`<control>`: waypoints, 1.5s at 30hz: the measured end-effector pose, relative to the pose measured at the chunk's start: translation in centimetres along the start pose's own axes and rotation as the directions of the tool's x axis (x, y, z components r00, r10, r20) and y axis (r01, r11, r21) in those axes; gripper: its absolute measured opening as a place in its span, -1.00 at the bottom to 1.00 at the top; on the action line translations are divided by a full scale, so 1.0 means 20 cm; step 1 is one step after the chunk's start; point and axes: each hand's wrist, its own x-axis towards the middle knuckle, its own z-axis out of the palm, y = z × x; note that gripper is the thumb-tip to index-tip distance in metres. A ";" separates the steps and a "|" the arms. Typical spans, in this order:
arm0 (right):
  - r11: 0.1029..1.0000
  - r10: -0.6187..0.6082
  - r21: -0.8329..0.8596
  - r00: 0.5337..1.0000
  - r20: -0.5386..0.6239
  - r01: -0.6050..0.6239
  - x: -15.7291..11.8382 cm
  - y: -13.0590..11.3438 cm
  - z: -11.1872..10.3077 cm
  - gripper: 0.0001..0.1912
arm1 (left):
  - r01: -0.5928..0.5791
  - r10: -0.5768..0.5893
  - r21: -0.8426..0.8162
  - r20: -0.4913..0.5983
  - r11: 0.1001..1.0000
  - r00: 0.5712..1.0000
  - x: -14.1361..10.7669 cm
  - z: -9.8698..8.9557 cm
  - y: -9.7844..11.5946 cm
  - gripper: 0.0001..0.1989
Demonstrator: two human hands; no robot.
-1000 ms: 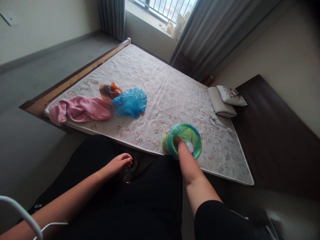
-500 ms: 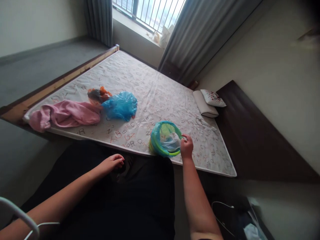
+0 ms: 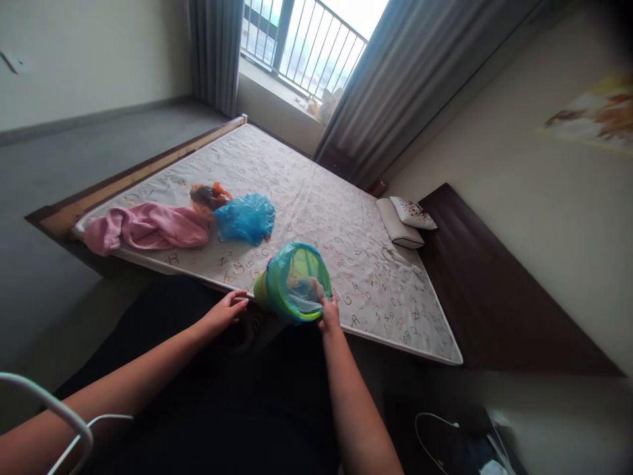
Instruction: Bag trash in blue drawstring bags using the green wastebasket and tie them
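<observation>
A green trash bin (image 3: 262, 290) lined with a blue plastic bag (image 3: 279, 280) is tilted at the mattress's near edge, its mouth toward me. Crumpled whitish plastic (image 3: 302, 293) shows inside. My right hand (image 3: 329, 310) grips the right side of the rim, fingers reaching over into the mouth. Just left of the bin, my left hand (image 3: 232, 308) holds nothing, its fingers stretched toward the bin with a small gap. Farther left on the mattress lie a crumpled blue plastic bag (image 3: 246, 219), an orange and dark plastic bag (image 3: 210, 196) and a pink cloth (image 3: 148, 226).
The letter-patterned mattress (image 3: 316, 198) lies in a wooden bed frame (image 3: 148, 168). A pillow (image 3: 399, 224) and a cushion (image 3: 413, 212) rest by the dark headboard (image 3: 494, 284). Grey curtains (image 3: 215, 59) flank the window. A white cable (image 3: 49, 402) loops at lower left.
My right hand has moved left with the bin, bringing it nearer my left hand and tipping it more. My left hand's fingers have stretched out. The view has shifted slightly.
</observation>
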 end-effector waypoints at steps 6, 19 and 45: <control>0.981 -0.076 -0.171 0.994 0.074 0.087 -0.23 0.19 0.15 -0.47 | -0.010 -0.019 -0.178 -0.160 0.984 0.987 -0.01 -0.05 0.02 -0.29; 0.851 -0.379 -0.453 0.907 -0.182 0.265 -0.15 0.25 0.18 -0.70 | -0.402 0.378 -0.062 -0.232 0.914 0.896 -0.11 0.00 0.06 -0.55; 0.045 -0.701 -0.305 0.248 0.669 0.951 -0.79 0.25 0.36 -0.70 | -0.373 0.371 -0.088 -0.037 0.924 0.928 -0.06 0.07 -0.12 -0.27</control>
